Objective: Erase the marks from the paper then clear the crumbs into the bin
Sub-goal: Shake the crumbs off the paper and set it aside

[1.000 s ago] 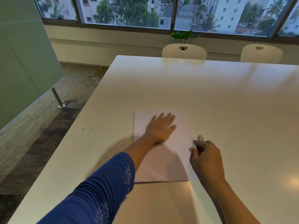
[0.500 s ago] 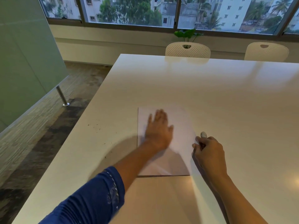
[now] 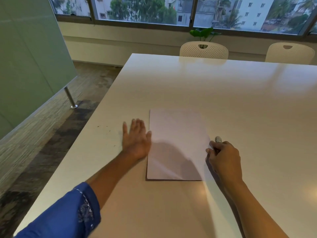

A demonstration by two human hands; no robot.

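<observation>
A white sheet of paper (image 3: pixel 176 134) lies flat on the white table (image 3: pixel 223 93). My left hand (image 3: pixel 135 140) rests palm down on the table just left of the paper, fingers spread, thumb touching the paper's left edge. A few dark eraser crumbs (image 3: pixel 107 129) are scattered on the table left of that hand. My right hand (image 3: pixel 223 157) is at the paper's right edge, fingers closed around a small white eraser (image 3: pixel 218 139) whose tip pokes out above the knuckles. No bin is in view.
The table's left edge (image 3: pixel 82 140) runs close to the crumbs, with dark floor beyond it and a green partition (image 3: pixel 29 66) on a metal foot. Two white chairs (image 3: pixel 204 49) stand at the far side under the window.
My left hand has swept leftward across the paper and off its left edge onto the table. My right hand has stayed at the paper's right edge with the eraser.
</observation>
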